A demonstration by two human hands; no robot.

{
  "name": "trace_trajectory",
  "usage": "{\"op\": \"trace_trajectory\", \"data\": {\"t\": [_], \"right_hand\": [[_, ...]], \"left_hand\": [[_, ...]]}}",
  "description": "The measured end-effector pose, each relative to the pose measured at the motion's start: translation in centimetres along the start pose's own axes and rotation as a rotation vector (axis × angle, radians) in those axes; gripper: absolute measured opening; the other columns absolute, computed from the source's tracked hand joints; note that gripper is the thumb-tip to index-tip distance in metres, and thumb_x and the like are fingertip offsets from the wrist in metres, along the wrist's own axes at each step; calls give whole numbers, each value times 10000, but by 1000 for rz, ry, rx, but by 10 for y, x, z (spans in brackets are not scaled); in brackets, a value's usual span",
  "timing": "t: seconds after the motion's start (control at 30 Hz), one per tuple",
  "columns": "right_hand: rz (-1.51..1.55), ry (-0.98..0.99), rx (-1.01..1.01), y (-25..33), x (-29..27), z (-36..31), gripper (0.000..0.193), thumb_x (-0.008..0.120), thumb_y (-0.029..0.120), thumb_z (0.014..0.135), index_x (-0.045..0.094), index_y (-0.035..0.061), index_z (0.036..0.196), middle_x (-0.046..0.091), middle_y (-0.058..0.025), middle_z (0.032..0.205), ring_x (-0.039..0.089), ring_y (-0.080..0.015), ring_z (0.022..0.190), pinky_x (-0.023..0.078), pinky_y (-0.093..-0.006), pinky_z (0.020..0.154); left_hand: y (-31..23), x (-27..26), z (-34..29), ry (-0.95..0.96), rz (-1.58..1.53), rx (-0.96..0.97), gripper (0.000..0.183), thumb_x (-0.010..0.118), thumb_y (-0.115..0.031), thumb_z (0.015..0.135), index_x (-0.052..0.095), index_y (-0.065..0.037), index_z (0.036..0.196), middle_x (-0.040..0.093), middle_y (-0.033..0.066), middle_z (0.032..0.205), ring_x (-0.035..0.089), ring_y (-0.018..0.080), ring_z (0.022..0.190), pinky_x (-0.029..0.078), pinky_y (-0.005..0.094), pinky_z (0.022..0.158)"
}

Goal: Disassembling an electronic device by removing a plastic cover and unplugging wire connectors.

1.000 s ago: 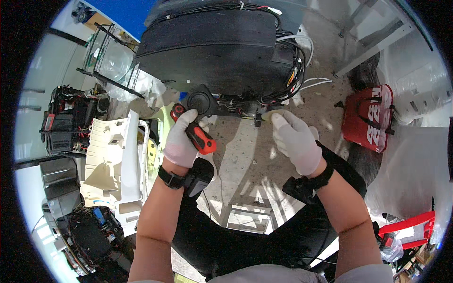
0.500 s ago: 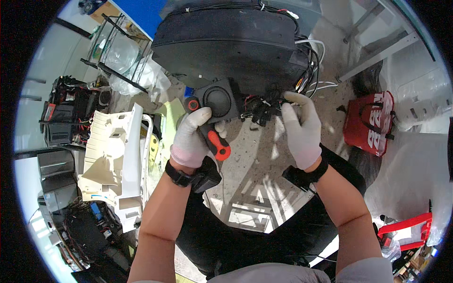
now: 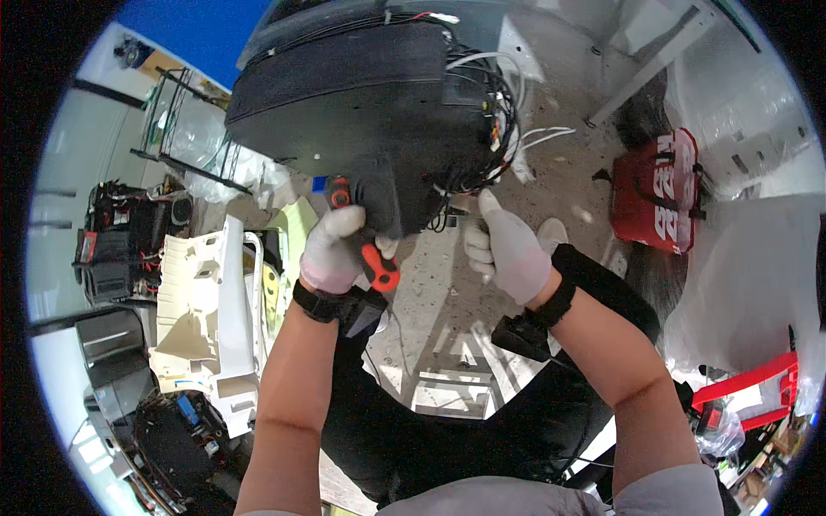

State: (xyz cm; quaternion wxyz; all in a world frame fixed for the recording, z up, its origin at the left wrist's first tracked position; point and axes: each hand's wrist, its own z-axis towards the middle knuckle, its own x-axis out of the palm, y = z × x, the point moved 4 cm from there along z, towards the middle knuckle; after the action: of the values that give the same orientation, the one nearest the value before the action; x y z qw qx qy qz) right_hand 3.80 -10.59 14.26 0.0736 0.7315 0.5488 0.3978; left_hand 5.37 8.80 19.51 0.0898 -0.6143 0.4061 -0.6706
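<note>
Black module [image 3: 383,193], boxy and dark, sits just above and to the right of my left hand [image 3: 334,245], in front of the lower edge of a large black casing [image 3: 344,103]; I cannot tell whether the two touch. My left hand is gloved in white and closed round a red-and-black tool [image 3: 380,271], which runs slantwise through my grip: one end shows above my thumb, the other below my fingers. My fingertips come out right at the module's lower edge.

My right hand [image 3: 509,249], gloved too, is half curled, with its thumb pointing up and its fingers bent in toward the palm. A pale strip [image 3: 465,204] lies by that thumb, beside thin dark wires [image 3: 440,202] next to the module; I cannot tell whether I have hold of it.

Thicker cables [image 3: 506,120] bunch along the casing's right side, and a white one [image 3: 551,133] loops out over the concrete floor [image 3: 439,301]. Off to my left stands a cream plastic panel [image 3: 194,297]; well apart on my right is a red bag [image 3: 632,193].
</note>
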Motion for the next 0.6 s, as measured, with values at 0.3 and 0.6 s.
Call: {"op": "trace_trajectory", "data": {"t": [0.3, 0.6], "right_hand": [[-62, 23, -72, 21, 9, -12, 355, 467, 377, 928, 418, 170, 645, 309, 87, 523, 255, -49, 398, 189, -220, 362], [-85, 31, 111, 18, -6, -8, 427, 554, 553, 821, 564, 128, 793, 440, 47, 611, 381, -70, 445, 284, -224, 388]], "left_hand": [[22, 4, 2, -80, 199, -128, 481, 621, -201, 729, 518, 35, 1135, 605, 107, 1012, 591, 201, 855, 482, 326, 773], [10, -22, 15, -475, -13, 64, 235, 602, -232, 824, 561, -66, 986, 593, 63, 793, 562, 186, 676, 487, 324, 626]]}}
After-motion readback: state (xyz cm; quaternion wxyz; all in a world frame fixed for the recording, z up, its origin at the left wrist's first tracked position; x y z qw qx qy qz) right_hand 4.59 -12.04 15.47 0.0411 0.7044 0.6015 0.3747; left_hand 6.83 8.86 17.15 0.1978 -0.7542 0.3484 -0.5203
